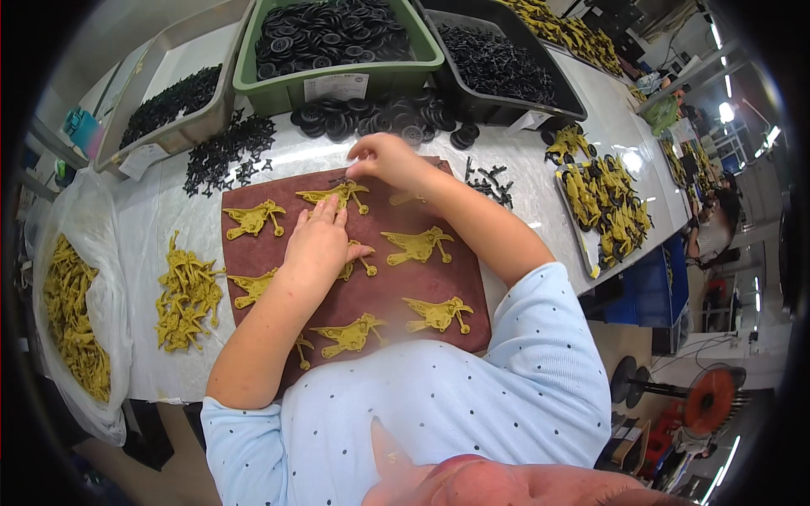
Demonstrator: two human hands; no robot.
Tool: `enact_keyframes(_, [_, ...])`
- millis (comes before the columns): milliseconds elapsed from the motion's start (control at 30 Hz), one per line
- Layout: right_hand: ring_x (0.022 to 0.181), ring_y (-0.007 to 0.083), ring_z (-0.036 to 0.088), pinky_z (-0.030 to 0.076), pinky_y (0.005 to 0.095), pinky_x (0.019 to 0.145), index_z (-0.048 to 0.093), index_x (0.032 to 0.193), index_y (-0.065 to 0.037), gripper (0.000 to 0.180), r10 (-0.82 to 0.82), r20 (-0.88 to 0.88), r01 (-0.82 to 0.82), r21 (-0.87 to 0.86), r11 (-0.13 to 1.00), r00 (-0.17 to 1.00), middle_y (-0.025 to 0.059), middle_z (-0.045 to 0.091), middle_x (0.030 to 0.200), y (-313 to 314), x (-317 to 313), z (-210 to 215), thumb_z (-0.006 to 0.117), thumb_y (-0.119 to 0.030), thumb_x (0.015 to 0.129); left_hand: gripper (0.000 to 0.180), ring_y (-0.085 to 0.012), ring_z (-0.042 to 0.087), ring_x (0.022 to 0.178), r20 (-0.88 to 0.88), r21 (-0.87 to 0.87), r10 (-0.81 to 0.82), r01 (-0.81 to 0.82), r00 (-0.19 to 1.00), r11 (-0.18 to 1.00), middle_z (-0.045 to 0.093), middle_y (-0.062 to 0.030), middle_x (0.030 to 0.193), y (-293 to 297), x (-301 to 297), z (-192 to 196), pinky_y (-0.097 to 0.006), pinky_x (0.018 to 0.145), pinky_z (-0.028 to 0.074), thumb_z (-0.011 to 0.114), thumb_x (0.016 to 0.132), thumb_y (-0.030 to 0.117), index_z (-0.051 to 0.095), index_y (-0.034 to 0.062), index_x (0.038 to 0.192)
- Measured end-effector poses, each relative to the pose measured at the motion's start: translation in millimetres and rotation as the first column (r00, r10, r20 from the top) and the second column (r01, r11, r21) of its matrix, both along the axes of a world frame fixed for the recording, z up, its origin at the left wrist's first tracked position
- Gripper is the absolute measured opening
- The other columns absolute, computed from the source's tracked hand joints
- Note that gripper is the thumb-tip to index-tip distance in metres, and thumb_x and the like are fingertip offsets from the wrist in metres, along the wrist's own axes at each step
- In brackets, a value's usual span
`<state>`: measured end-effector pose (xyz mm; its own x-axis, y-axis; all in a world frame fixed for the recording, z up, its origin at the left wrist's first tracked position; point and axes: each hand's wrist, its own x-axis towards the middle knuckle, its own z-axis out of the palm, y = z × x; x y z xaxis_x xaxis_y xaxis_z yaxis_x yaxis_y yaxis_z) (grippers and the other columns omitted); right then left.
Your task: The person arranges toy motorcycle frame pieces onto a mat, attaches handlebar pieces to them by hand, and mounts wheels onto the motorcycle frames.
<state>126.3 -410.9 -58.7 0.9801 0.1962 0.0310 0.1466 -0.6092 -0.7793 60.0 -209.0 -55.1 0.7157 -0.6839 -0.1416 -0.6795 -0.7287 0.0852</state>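
Note:
Several yellow plastic toy-frame parts (pixel 418 245) lie spread out on a dark red mat (pixel 456 291). My left hand (pixel 316 244) rests flat over the mat with its fingers stretched out. Its fingertips press on a yellow part (pixel 353 196) near the mat's far edge, and its thumb reaches over another one. At that same far part my right hand (pixel 384 162) is bent in a pinch. A small black piece (pixel 339 180) shows at its fingertips, partly hidden, and its exact shape cannot be made out.
Behind the mat stand a green bin (pixel 337 88) of black wheels, a grey bin (pixel 160 135) and a black bin (pixel 506 114) of small black parts. Loose wheels (pixel 371 118) lie before them. Yellow parts fill a bag (pixel 114 337) at left and a tray (pixel 586 244) at right.

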Motion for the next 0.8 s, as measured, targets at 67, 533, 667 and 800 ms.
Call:
enact_keyframes(67, [0.082,0.0242,0.063,0.049,0.0327,0.072,0.067,0.089,-0.002,0.013,-0.136,0.158,0.153,-0.104,0.983,0.978,0.0137,0.065,0.089,-20.7,-10.9,17.5,0.068,-0.008,0.077,0.078,-0.0289,0.036,0.133,0.03,-0.028,-0.022,0.022,0.999,0.999,0.036,-0.0185,0.144,4.6,-5.3,2.8,-0.044,0.107,0.03,0.058,0.08,0.055,0.046,-0.0029,0.131])
enact_keyframes(533, [0.079,0.0321,0.059,0.047,0.0369,0.07,0.058,0.082,0.002,0.015,-0.207,0.023,0.193,-0.477,0.857,0.978,0.0176,0.061,0.082,-136.6,-60.2,31.3,0.067,0.0,0.071,0.087,-0.0305,0.03,0.136,0.008,-0.057,0.269,-0.268,0.963,0.962,0.035,-0.0197,0.144,95.1,-13.5,28.7,-0.046,0.109,0.026,0.061,0.075,0.057,0.041,-0.0051,0.133])
enact_keyframes(667, [0.078,0.0145,0.058,0.048,0.0292,0.072,0.062,0.097,-0.001,0.019,-0.217,-0.001,0.217,0.028,0.976,0.976,0.0057,0.063,0.084,-56.0,-47.0,58.5,0.065,-0.001,0.078,0.089,-0.0303,0.03,0.136,0.009,-0.119,0.276,-0.273,0.961,0.955,0.032,-0.0188,0.145,95.1,-13.9,16.9,-0.046,0.109,0.026,0.064,0.074,0.056,0.039,-0.0039,0.134])
enact_keyframes(800, [0.075,0.012,0.061,0.049,0.0276,0.07,0.066,0.095,0.0,0.013,0.023,0.002,-0.023,0.019,1.0,1.0,0.0058,0.067,0.083,33.0,-16.2,54.6,0.062,-0.006,0.084,0.091,-0.0278,0.031,0.136,0.072,-0.112,0.256,-0.247,0.964,0.963,0.034,-0.0166,0.145,90.0,-9.6,7.5,-0.046,0.109,0.026,0.064,0.072,0.056,0.038,-0.0032,0.136])
